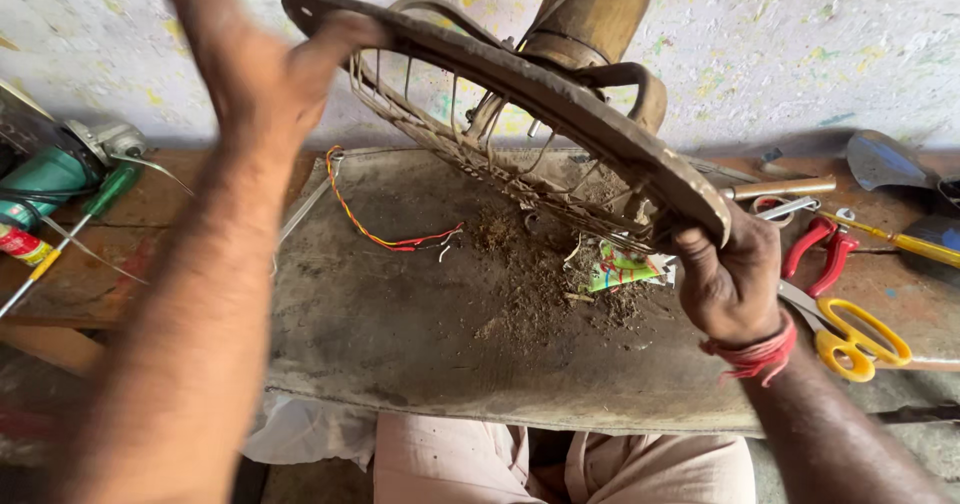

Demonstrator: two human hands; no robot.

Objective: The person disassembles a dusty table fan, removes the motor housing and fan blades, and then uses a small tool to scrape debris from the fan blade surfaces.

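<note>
rusty fan guard [560, 94] tilted, clasped by left hand [265, 69] and right hand [730, 279].

Fan guard [520, 94] held tilted above mat [400, 334], motor housing [590, 9] behind its upper rim. Left hand [250, 74] at upper-left rim, right hand [730, 274] at lower-right rim. Mat on bench [80, 284]; wire bundle [385, 229] and debris pile [530, 274] on mat under guard. Screwdriver [75, 229] on bench left of mat. Pliers [820, 249] and scissors [850, 334] right of right hand, pliers behind scissors
</note>
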